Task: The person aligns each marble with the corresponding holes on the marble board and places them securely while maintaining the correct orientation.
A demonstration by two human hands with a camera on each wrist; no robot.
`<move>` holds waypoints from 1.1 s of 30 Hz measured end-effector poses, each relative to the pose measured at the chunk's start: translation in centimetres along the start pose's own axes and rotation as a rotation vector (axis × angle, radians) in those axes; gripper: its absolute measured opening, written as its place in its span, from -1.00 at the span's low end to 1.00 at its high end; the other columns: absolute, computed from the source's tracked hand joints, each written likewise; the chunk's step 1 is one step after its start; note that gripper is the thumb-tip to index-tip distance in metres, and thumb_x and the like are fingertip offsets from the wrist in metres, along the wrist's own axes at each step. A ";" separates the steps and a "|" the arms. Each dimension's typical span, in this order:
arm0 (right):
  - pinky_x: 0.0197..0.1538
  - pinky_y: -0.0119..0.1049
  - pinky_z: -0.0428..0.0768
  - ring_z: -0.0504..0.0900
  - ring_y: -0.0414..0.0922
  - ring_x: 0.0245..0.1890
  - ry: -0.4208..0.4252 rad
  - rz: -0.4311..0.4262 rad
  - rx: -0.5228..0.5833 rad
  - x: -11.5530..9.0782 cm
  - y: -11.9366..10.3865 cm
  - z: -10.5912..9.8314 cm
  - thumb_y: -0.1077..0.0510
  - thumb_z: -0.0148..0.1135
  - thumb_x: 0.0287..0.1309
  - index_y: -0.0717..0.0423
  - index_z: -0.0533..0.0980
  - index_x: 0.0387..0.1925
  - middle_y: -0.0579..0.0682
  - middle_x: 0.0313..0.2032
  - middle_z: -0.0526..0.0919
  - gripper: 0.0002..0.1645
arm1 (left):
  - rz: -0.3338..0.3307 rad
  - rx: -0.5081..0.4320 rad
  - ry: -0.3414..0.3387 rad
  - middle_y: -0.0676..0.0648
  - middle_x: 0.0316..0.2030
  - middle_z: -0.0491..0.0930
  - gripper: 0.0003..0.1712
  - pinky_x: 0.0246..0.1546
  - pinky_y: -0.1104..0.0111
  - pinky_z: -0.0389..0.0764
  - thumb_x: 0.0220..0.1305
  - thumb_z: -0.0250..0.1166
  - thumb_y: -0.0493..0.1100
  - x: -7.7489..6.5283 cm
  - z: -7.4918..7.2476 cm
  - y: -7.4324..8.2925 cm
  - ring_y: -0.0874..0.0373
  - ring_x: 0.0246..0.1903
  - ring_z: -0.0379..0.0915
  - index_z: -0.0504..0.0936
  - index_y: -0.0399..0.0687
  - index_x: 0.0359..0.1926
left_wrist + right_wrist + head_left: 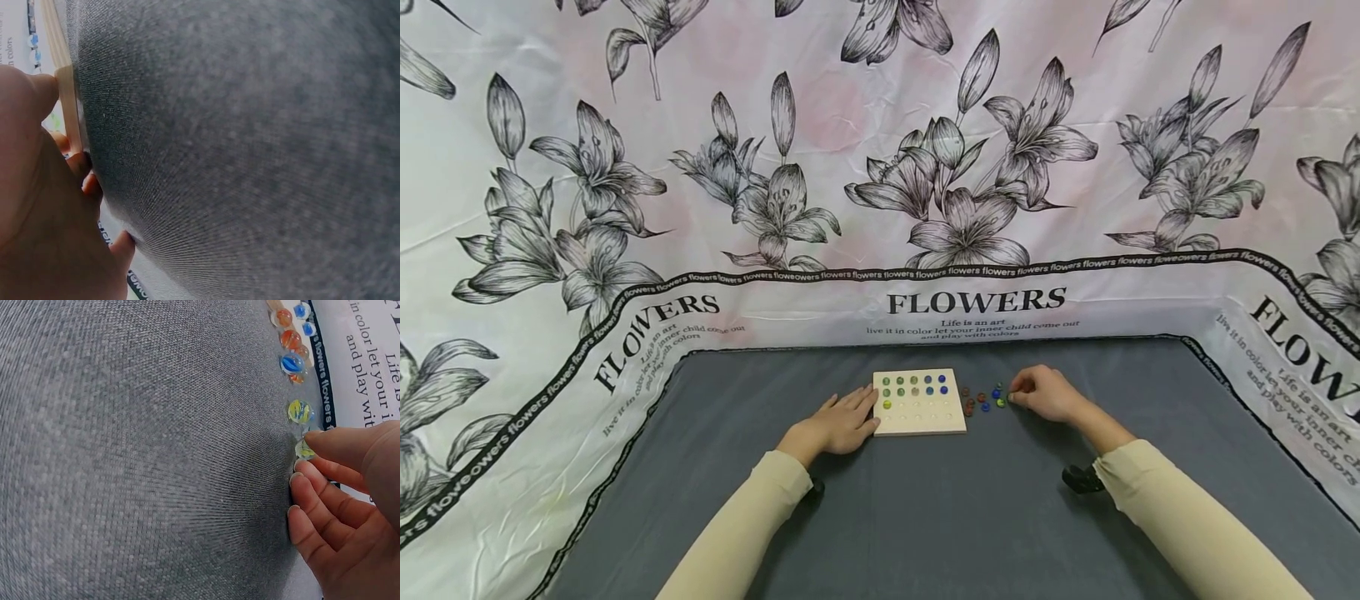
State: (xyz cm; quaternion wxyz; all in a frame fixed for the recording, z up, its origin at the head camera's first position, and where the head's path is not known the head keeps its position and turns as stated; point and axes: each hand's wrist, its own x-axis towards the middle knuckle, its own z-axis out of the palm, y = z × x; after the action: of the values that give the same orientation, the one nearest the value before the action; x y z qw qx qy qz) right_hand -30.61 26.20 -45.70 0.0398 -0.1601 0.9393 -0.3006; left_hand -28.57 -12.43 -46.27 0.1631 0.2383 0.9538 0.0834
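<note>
A pale wooden board [919, 424] with rows of small hollows lies flat on the dark grey cloth. Green, clear and blue marbles fill its two back rows, and one yellow-green marble [887, 405] sits at the left of the third row. My left hand [835, 423] rests along the board's left edge, fingers stretched out and thumb at the front corner. Right of the board, my right hand [1047, 395] pinches a yellow-green marble [304, 450] between thumb and forefinger, close to the cloth. Another yellow-green marble [300, 412] lies just beside those fingertips.
Several loose marbles, among them a red-brown one [969, 409] and a blue one [291, 364], lie between the board and my right hand. A white flower-printed cloth [790, 317] rises behind the grey tablecloth [917, 517]. A black device [1082, 479] hangs under my right wrist.
</note>
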 end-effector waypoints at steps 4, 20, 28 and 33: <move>-0.33 -0.21 0.53 0.57 -0.15 -0.41 0.001 -0.017 -0.006 0.0 0.0 0.0 0.24 0.36 0.26 0.32 0.66 -0.22 0.02 -0.38 0.69 -0.84 | -0.001 0.004 -0.006 -0.04 0.64 -0.11 -0.26 0.56 -0.05 -0.12 0.66 -0.21 0.17 0.0 -0.1 0.0 0.07 0.61 -0.19 -0.08 -0.02 0.66; -0.32 -0.22 0.59 0.66 -0.13 -0.39 -0.017 -0.054 0.101 -1.1 0.1 -0.3 0.26 0.34 0.31 0.29 0.65 -0.17 0.01 -0.34 0.73 -0.85 | -0.011 0.006 -0.037 -0.02 0.64 -0.13 -0.25 0.57 -0.04 -0.14 0.66 -0.22 0.19 0.2 0.1 -0.3 0.09 0.61 -0.22 -0.10 0.00 0.67; -0.30 -0.24 0.65 0.72 -0.05 -0.33 -0.012 -0.075 0.147 -1.7 -1.7 -0.5 0.27 0.34 0.32 0.33 0.64 -0.15 0.08 -0.29 0.74 -0.84 | -0.008 0.002 -0.034 -0.03 0.64 -0.12 -0.25 0.57 -0.04 -0.13 0.66 -0.21 0.18 0.1 -0.2 -0.2 0.08 0.61 -0.21 -0.09 -0.02 0.66; -0.27 -0.22 0.65 0.71 -0.08 -0.30 -0.015 -0.077 0.152 -1.9 -2.7 -0.5 0.28 0.31 0.34 0.34 0.64 -0.11 0.08 -0.27 0.74 -0.82 | -0.004 -0.007 -0.029 -0.04 0.64 -0.11 -0.25 0.57 -0.04 -0.13 0.66 -0.20 0.17 0.0 -0.3 -0.1 0.07 0.61 -0.20 -0.08 -0.03 0.66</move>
State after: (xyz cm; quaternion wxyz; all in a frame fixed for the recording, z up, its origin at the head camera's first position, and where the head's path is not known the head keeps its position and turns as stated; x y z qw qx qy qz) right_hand -28.15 24.99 -43.78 0.0471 -0.1951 0.9066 -0.3711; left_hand -28.72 -12.48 -46.01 0.1780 0.2369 0.9515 0.0827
